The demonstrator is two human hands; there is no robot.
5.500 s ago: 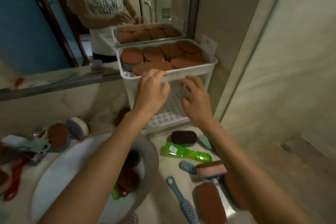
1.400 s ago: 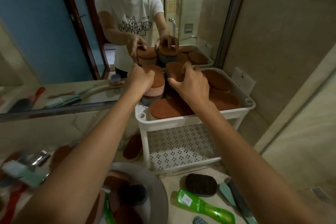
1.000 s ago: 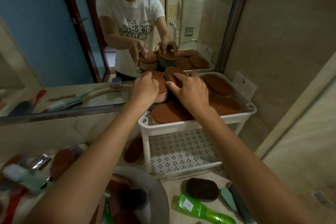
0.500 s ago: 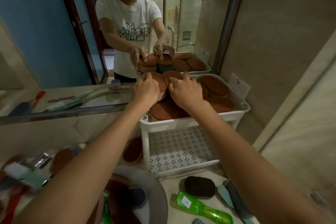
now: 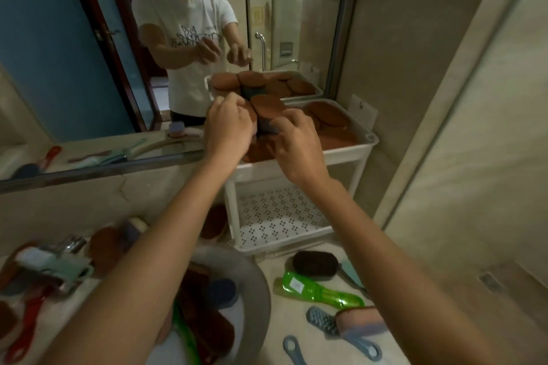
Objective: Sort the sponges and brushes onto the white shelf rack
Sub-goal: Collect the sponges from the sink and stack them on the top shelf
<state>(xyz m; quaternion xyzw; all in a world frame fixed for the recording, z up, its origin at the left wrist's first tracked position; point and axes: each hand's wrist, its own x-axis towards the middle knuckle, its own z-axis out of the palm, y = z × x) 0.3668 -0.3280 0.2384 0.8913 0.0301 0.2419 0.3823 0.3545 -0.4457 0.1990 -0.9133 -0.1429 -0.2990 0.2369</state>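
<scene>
Hovering empty beside the sponge stack (image 5: 267, 105); left hand (image 5: 228, 132) and right hand (image 5: 295, 144).

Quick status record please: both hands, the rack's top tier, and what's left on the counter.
left hand: fingers curled beside the sponge stack; grip unclear
right hand: fingers reaching to the stack's dark side
rack top tier: brown-topped sponges, some stacked
counter: dark brush, green brush, pink-and-blue sponge
basin: more items inside
</scene>
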